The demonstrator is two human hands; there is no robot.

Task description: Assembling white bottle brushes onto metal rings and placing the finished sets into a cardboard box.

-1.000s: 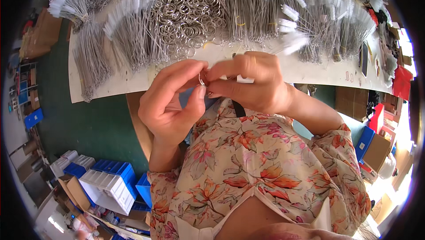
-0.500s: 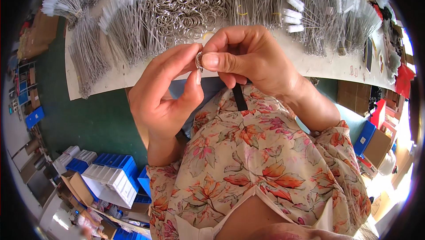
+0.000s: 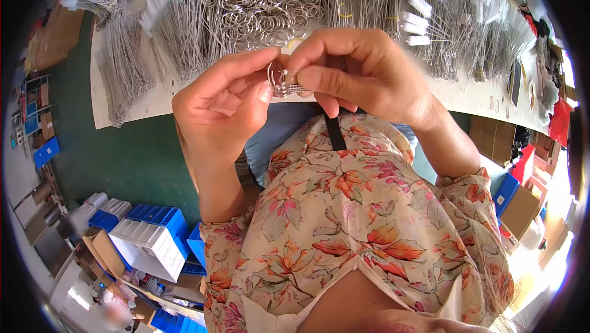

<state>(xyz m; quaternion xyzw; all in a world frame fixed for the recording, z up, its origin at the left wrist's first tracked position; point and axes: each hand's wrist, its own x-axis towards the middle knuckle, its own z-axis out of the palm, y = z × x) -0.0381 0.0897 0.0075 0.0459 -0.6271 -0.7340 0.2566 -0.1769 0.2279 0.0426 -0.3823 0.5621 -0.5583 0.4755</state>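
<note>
The fingers (image 3: 263, 92) of the left hand (image 3: 222, 102) are set around a metal ring (image 3: 270, 76), which is pinched between thumb and forefinger, while a few silver wire loops (image 3: 291, 91) are pinched between the thumb and fingertips of the right hand (image 3: 369, 78), at three o'clock from the ring. The wire loops are met by the ring at its lower edge; whether they are fully threaded cannot be told. Both are held up near the front edge of the worktop (image 3: 441, 92). With the ring taken as the clock's centre, a heap of similar metal rings (image 3: 270, 4) is seen at twelve o'clock. Bundles of white-tipped wire brushes (image 3: 126, 71) are laid from nine to eleven o'clock, and more brush bundles (image 3: 473, 38) from one to two. A floral shirt (image 3: 350, 216) is seen at five o'clock, and a white bin (image 3: 146, 248) at seven.
</note>
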